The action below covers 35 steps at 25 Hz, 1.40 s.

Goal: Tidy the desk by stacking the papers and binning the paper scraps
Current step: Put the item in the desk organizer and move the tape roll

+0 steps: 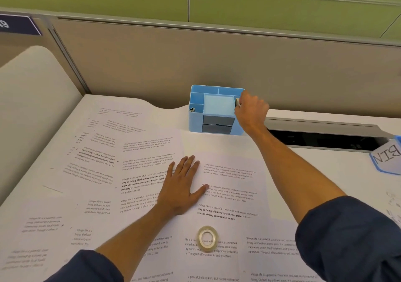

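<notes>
Green wall panels rise behind a grey fabric partition (217, 60), and below it a smooth white desk (303, 166) carries a spread of printed papers (147, 169), thin flat white sheets with blocks of black text; at least 6 overlap across the left, centre and near side, and an exact count cannot be told. 1 left hand (184, 186) lies flat on the middle sheets, fingers straight and slightly spread, palm pressing the paper. 1 right hand (251, 110) reaches to the far side, its fingers curled and pinching 1 small pale object (237, 101) at the right edge of 1 light-blue plastic desk organiser (214, 110); what the object is cannot be told. That organiser is a boxy, smooth-walled piece with several open compartments on top and 2 grey drawers on its front, and something small and metallic shows in its left compartment. 1 roll of clear tape (207, 238), a glossy ring, rests on a near sheet with print showing through its hole. At the right edge sits 1 blue bin (388, 158) bearing a white label lettered BIN, only partly in view. 1 long grey cable slot (325, 134) with a raised lid runs along the far right of the desk. Both forearms are bare, with dark blue sleeves pushed up.
</notes>
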Each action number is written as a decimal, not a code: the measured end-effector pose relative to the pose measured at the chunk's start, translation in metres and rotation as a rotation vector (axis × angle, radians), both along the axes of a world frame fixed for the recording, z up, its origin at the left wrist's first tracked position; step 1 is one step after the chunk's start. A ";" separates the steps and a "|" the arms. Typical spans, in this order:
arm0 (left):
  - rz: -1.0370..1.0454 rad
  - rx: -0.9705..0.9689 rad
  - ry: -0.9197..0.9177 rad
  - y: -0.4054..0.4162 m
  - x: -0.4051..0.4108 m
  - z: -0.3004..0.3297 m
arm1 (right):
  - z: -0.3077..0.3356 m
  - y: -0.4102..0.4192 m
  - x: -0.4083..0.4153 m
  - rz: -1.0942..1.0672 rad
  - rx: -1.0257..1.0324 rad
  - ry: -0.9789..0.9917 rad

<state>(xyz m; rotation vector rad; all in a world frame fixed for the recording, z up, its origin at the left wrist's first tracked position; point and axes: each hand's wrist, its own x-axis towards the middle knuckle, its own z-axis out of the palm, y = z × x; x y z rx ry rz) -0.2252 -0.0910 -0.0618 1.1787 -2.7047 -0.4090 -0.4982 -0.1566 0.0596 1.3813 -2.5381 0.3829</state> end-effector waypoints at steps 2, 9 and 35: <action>0.000 -0.001 0.006 0.000 0.000 -0.001 | -0.005 0.000 0.000 -0.001 -0.002 -0.007; 0.002 -0.006 -0.007 0.001 0.000 0.000 | -0.014 0.008 -0.002 0.024 -0.065 -0.080; -0.020 0.015 -0.005 0.001 0.002 0.000 | -0.068 0.252 0.143 0.598 0.289 -0.536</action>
